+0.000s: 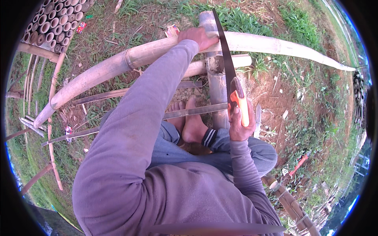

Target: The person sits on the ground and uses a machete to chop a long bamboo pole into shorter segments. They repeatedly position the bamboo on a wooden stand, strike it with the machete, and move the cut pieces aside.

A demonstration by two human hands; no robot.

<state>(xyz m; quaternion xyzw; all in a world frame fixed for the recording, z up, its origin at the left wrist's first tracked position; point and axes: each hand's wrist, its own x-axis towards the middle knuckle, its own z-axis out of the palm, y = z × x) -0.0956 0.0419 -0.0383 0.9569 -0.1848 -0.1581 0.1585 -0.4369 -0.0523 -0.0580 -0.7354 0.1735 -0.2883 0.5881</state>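
Observation:
A long pale bamboo pole (153, 52) lies crosswise in front of me, resting on a thicker bamboo piece (216, 88) that runs away from me. My left hand (197, 38) grips the pole from above, just left of the saw. In my right hand (241, 125) is the orange and brown handle of a handsaw (225, 49), held low near my right knee. Its dark blade points away from me and crosses the pole to the right of my left hand. Whether the teeth have cut in cannot be seen.
Bamboo strips (175, 114) and a shorter bamboo piece (195, 69) lie around my bare feet (193, 126). Stacked cut bamboo tubes (55, 23) stand far left. An orange-handled tool (299, 164) lies on the grass at right, with another bamboo pole (289, 202) near my right side.

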